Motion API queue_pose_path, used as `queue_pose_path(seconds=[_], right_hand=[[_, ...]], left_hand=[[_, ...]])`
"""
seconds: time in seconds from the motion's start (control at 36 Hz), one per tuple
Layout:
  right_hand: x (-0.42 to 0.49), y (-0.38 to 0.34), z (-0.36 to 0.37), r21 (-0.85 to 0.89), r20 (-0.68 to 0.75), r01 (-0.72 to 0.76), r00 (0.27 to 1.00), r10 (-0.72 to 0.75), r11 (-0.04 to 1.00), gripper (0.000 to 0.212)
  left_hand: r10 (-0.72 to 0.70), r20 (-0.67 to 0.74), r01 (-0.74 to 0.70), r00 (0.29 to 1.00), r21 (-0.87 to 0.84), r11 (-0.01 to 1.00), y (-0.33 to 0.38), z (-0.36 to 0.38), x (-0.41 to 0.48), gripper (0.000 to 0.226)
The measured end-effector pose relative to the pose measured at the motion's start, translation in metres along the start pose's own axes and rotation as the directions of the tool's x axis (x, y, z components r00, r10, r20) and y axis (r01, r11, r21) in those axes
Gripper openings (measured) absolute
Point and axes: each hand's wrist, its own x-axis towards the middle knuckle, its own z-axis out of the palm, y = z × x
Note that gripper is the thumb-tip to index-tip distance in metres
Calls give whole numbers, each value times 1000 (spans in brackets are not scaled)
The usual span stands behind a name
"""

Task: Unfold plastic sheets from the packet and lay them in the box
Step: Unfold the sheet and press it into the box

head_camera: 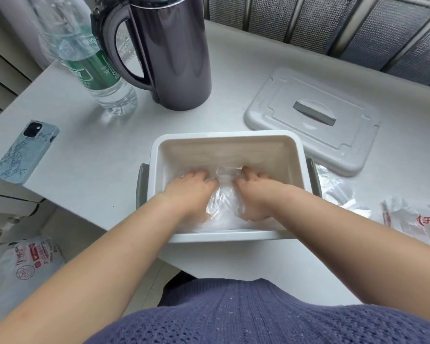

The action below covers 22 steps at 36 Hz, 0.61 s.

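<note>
packet (420, 220): a crumpled white wrapper with red print is seen on the worktop (85, 175) at 4 o'clock from the box (224, 138). Whether sheets remain inside it cannot be told.
left hand (191, 192): it is laid palm down inside the box, on the left part of the plastic sheet (224, 207). The grip is bent at the fingertips into the plastic, and it cannot be told whether the sheet is pinched or only pressed.
right hand (256, 194): it is laid the same way on the right part of the sheet. Here too it cannot be told whether the grip pinches or presses.
plastic sheet: clear and wrinkled, it is spread over the box floor under and between both hands. A raised fold is left at 12 o'clock between the fingertips.
box: white and open, it is set near the worktop's near edge, straight ahead.
loose sheets (338, 187): more clear plastic is seen on the worktop at 3 o'clock, just beside the box's right handle.
lid (310, 120): it is laid flat at 1 o'clock, just beyond the box's far right corner.
done: at least one sheet is judged to be unfolded and placed in the box. It is not yet smoothed flat.
left: the raised fold is to be flattened. The loose sheets, and anything in the packet, are judged still to be laid in.
</note>
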Motion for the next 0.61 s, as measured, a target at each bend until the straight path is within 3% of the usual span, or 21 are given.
queue_pose_path(seconds=[0.14,0.25,0.31,0.36,0.42,0.47,0.53,0.61], right_hand=[[-13,7,-14,72,-89,50,995,-44,996,70],[-39,17,-31,174,-348,109,937,-43,979,52],[-52,23,-32,282,-532,181,847,-4,942,43],[-63,29,-30,394,-698,278,711,89,876,34],[-73,41,-22,512,-775,349,582,247,785,26],[-83,58,-8,636,-742,334,513,432,696,23],[-93,79,12,733,-648,231,521,555,639,24],[-99,110,53,737,-464,-44,693,552,675,32]], left_hand=[[-6,-49,3,999,-64,998,-2,-15,-8,53],[-119,-217,76,969,-195,978,1,-39,-26,31],[-186,-318,115,930,-229,967,10,-50,-34,24],[-217,-430,90,876,-295,951,26,-56,-40,23],[-164,-561,-50,811,-346,937,48,-56,-42,24],[-60,-655,-207,753,-323,923,74,-52,-39,26],[55,-712,-335,700,-260,905,106,-46,-35,29],[197,-774,-446,602,-121,887,151,-27,-26,21]])
